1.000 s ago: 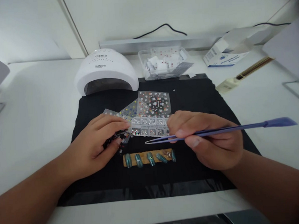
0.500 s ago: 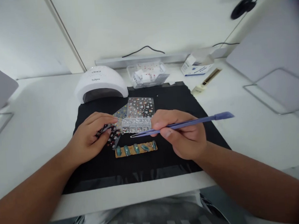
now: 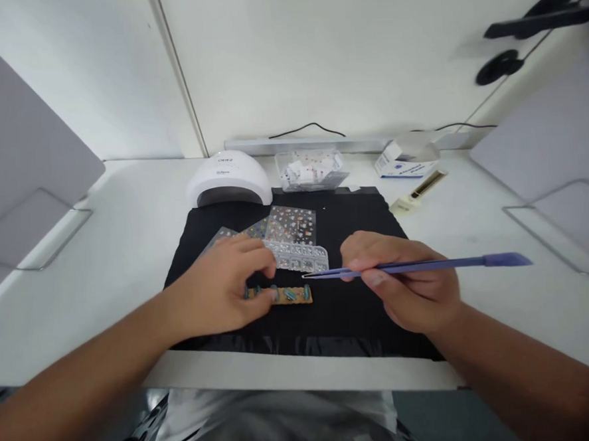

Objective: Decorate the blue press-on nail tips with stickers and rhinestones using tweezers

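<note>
Purple tweezers (image 3: 427,265) are held in my right hand (image 3: 402,277), their tips pointing left just above the strip's right end. My left hand (image 3: 233,284) has its thumb and fingers apart over the left part of a tan strip (image 3: 299,299), which bears several teal nail tips (image 3: 307,291); the thumb lies at the strip and hides some of them. Behind the strip sits a clear compartment case (image 3: 301,256) with small shiny pieces. Patterned sticker sheets (image 3: 292,224) lie beyond it, partly overlapping.
A black mat (image 3: 354,217) covers the middle of the white table (image 3: 304,373). Along its back stand a white dome lamp (image 3: 229,174), a clear tub (image 3: 311,169) and an open box (image 3: 405,160). A small cream and gold item (image 3: 417,193) lies at right.
The view has shifted. My left hand has gone from the sticker sheets to the teal nail strip. My right hand has moved right with the tweezers, uncovering the case's right end.
</note>
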{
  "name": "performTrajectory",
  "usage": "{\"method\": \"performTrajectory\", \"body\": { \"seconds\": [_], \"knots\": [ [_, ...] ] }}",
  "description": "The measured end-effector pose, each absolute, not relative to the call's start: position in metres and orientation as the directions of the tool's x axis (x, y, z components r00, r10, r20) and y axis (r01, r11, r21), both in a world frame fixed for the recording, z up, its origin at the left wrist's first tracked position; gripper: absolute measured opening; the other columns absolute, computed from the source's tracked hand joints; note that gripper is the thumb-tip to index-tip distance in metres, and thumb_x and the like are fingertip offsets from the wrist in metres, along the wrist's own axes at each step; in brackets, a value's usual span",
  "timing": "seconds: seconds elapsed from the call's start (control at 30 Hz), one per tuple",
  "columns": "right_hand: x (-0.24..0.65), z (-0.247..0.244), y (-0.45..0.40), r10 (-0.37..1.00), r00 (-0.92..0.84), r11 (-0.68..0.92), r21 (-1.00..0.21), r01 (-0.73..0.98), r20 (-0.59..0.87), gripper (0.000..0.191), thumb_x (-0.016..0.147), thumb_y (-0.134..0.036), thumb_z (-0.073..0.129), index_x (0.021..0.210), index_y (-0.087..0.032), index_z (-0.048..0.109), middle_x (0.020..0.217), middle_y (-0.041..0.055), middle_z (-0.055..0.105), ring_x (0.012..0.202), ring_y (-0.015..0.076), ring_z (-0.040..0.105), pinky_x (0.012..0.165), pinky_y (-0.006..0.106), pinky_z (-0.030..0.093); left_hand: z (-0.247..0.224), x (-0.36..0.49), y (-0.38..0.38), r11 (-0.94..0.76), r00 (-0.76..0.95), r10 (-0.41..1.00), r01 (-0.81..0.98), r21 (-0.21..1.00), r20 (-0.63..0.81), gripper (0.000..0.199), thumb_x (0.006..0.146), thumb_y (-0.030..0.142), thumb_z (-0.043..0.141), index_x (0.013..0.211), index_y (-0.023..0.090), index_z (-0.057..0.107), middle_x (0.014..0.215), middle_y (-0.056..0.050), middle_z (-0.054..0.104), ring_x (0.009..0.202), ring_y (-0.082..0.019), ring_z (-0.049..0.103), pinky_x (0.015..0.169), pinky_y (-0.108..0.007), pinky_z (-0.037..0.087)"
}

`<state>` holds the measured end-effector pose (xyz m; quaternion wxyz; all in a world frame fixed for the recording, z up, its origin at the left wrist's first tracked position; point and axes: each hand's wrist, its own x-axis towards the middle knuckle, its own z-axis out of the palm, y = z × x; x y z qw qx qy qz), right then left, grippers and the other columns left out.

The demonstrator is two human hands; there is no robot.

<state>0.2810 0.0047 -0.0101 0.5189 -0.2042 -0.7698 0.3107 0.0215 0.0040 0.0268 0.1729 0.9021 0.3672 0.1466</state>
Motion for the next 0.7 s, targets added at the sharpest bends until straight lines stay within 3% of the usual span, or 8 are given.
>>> {"method": "performTrajectory", "body": {
  "seconds": [0.13,0.3,0.7],
  "knots": [
    [0.285,-0.021,0.011,0.663,-0.384,0.677,-0.734,-0.059,0.643,0.023,0.088,-0.015,0.054,0.104,-0.024,0.068,0.074,0.0028,0.063,0.067,0.0169,0.059,0.06,0.034,0.049,0.013,0.039,0.0,-0.629,0.671,0.741,0.676,0.384,0.031,0.017,0.079,0.032,0.064,0.084,0.018,0.056,0.083,-0.001,0.061,0.084,-0.021,0.054,0.077,-0.037,0.039],
    [0.289,-0.025,0.012,0.668,-0.435,0.656,-0.754,-0.038,0.604,0.024,0.086,-0.011,0.055,0.102,-0.023,0.066,0.075,0.0026,0.063,0.067,0.0164,0.058,0.061,0.034,0.049,0.002,0.045,0.002,-0.645,0.682,0.731,0.682,0.344,0.019,0.022,0.081,0.039,0.063,0.08,0.018,0.059,0.08,-0.003,0.061,0.084,-0.024,0.054,0.076,-0.04,0.035],
    [0.285,-0.023,0.011,0.616,-0.489,0.697,-0.716,-0.026,0.617,0.024,0.081,-0.002,0.054,0.097,-0.017,0.064,0.075,0.0027,0.063,0.07,0.0141,0.058,0.062,0.031,0.05,-0.009,0.052,-0.004,-0.704,0.687,0.705,0.651,0.283,0.173,0.014,0.087,0.031,0.062,0.081,0.02,0.058,0.078,0.0,0.063,0.084,-0.022,0.054,0.081,-0.042,0.029]
  ]
}}
